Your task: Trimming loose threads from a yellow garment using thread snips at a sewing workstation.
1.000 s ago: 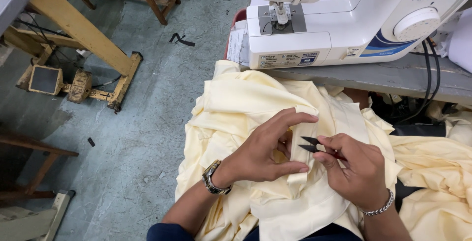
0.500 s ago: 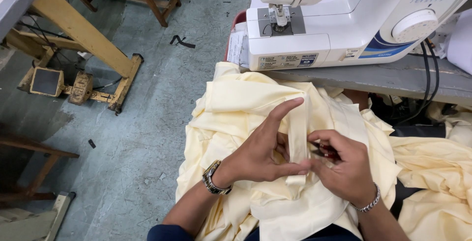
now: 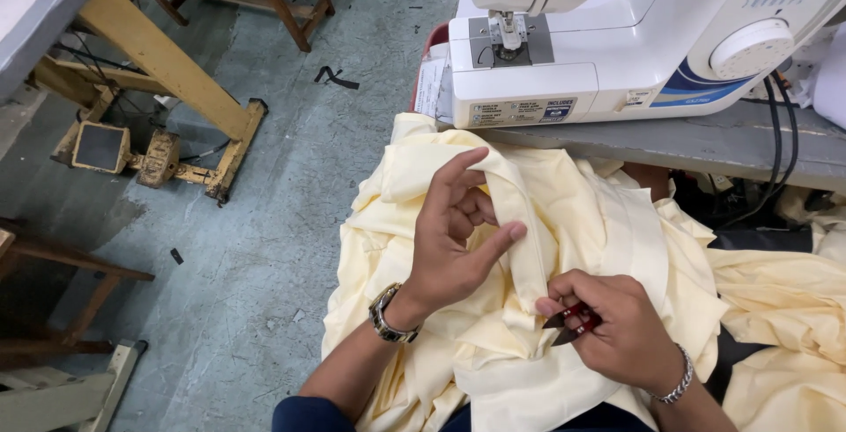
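A pale yellow garment point(image 3: 599, 238) lies heaped in my lap below the table edge. My left hand point(image 3: 454, 238), with a wristwatch on it, pinches a folded strip of the fabric point(image 3: 520, 221) between thumb and fingers and holds it up. My right hand point(image 3: 617, 331), wearing a silver bracelet, grips small red-handled thread snips point(image 3: 568, 322). Their dark blades point left at the lower end of the strip.
A white sewing machine point(image 3: 617, 36) stands on a grey table point(image 3: 705, 141) just beyond the garment, with black cables point(image 3: 780, 132) at its right. On the left are a grey concrete floor point(image 3: 264, 221), a wooden table frame point(image 3: 167, 71) and a treadle pedal point(image 3: 101, 146).
My left hand has lifted the fabric strip higher and opened its fingers around it. My right hand has moved down and toward me with the snips, to the strip's lower end.
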